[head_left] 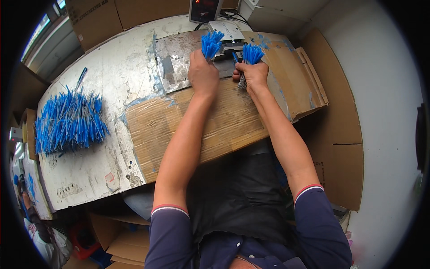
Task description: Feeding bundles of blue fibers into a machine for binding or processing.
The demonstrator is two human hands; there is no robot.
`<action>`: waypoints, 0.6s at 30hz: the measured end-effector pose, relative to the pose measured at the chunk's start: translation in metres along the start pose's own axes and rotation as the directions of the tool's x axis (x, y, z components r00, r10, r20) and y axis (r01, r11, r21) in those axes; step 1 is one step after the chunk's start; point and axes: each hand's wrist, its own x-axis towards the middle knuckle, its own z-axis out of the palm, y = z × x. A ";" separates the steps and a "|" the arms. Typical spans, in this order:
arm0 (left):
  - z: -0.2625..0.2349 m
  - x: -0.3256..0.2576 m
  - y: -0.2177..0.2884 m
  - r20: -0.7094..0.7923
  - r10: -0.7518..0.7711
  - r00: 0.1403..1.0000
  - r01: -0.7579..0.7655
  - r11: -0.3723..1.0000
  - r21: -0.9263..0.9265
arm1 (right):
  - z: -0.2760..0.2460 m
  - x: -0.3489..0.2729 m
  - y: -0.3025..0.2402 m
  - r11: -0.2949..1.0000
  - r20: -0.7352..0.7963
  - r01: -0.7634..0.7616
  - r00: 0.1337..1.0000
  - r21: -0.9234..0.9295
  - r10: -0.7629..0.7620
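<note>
My left hand (pixel 204 75) is closed round a bundle of thin wire pieces with blue ends (pixel 211 44). The blue ends stick up above the fist. To its right, my right hand (pixel 255 74) grips a second bundle of blue-ended wires (pixel 253 53), whose bare grey wire ends hang below the fingers. One blue piece (pixel 235 57) stands apart, left of that bundle and close to my right fingertips; whether they pinch it I cannot tell. Just beyond both hands is a small metal machine (pixel 229 33) with a dark slotted front.
A large pile of blue-ended wires (pixel 71 121) lies on the white worktable (pixel 121 161) at the left. Taped cardboard (pixel 197 125) and a metal plate (pixel 177 56) cover the table in front. Behind stands a display box (pixel 205 10) with cables. At far left, another person (pixel 42 233) is partly visible.
</note>
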 end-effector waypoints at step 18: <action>0.002 0.000 -0.002 0.002 0.012 1.000 -0.012 0.999 0.047 | 0.008 0.003 0.000 0.999 -0.073 -0.018 0.997 -0.032 0.016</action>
